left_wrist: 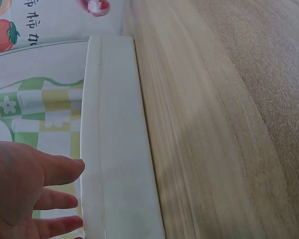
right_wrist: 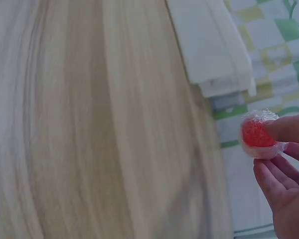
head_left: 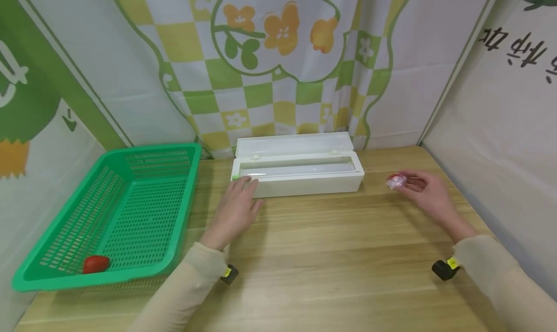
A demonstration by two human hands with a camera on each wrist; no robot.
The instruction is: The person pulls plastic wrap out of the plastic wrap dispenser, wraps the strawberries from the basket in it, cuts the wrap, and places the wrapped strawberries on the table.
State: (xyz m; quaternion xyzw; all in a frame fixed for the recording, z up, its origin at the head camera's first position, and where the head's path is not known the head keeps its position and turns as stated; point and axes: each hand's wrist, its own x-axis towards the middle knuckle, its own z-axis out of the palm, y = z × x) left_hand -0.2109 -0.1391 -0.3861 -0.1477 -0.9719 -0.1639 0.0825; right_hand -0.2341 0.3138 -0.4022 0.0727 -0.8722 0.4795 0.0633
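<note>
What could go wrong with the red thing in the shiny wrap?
The wrapped red thing might slip, because only the fingers of the right hand hold its slick-looking plastic.

The white box could get nudged, since the left hand is right at its front edge. A bump might also swing its open lid shut.

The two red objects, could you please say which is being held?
The round, clear-wrapped red object pinched by the right hand; the other red object lies in the green plastic basket.
</note>
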